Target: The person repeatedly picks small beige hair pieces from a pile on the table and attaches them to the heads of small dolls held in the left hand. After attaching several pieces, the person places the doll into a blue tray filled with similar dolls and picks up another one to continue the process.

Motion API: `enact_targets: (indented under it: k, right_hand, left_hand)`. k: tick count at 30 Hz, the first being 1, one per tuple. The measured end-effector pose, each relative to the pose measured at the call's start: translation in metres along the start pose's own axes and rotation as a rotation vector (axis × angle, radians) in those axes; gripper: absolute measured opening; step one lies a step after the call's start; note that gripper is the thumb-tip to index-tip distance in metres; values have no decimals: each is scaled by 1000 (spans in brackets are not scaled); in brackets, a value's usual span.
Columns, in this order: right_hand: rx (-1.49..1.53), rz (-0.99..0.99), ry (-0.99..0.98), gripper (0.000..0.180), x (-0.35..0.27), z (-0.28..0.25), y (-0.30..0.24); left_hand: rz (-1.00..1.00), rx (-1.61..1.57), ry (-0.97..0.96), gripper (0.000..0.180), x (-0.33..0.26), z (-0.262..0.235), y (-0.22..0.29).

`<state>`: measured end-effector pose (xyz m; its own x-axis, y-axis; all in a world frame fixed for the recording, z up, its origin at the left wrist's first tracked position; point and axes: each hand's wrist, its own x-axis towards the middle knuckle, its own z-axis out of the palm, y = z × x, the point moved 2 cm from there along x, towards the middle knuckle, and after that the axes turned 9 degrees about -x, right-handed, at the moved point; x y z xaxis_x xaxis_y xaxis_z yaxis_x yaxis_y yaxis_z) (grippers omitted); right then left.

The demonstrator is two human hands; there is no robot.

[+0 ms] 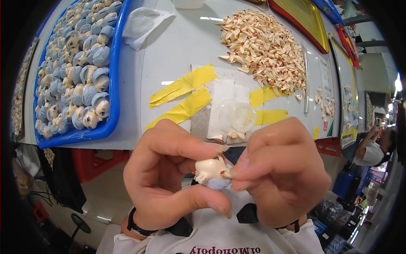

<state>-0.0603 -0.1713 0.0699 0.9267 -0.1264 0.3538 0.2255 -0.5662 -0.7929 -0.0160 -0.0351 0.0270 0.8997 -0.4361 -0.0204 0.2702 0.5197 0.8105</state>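
Observation:
My left hand (169,178) grips a small doll head (210,171), cream-coloured with a pale blue back, between thumb and fingers. My right hand (281,173) pinches a tiny cream piece against the side of that head with fingertip and thumb. Both hands are held close to my chest, below the white table's front edge (127,144). A black band sits on each wrist.
A blue tray (113,101) at left is packed with several blue-and-cream doll heads. A heap of small cream pointed parts with red tips (264,48) lies at the back right. Yellow tape strips (184,86) and a clear round dish (237,115) sit mid-table. Another person (374,150) is at far right.

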Motion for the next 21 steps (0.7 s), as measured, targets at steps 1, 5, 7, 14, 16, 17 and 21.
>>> enact_targets:
  k: [1,5,7,14,16,17,21]
  right_hand:
    - [-53,-16,-1,20,0,0,-3]
    - [-178,-117,-33,28,2,-5,-4]
    - [-175,-112,-42,29,1,-6,-2]
    - [240,199,-163,45,-5,-20,2]
    - [417,435,-252,62,-11,-19,0]
    - [441,498,-292,56,-12,-20,3]
    - [-73,326,22,29,-21,-83,32]
  left_hand:
    - [18,4,2,54,-2,-3,-3]
    - [62,81,-8,54,-6,-6,-2]
    - [70,117,-2,53,-7,-7,-3]
    - [496,525,-121,46,3,11,13]
    - [562,803,-273,42,7,22,10]
    - [597,944,-345,41,7,27,8]
    - [684,1257,-316,43,17,21,26]
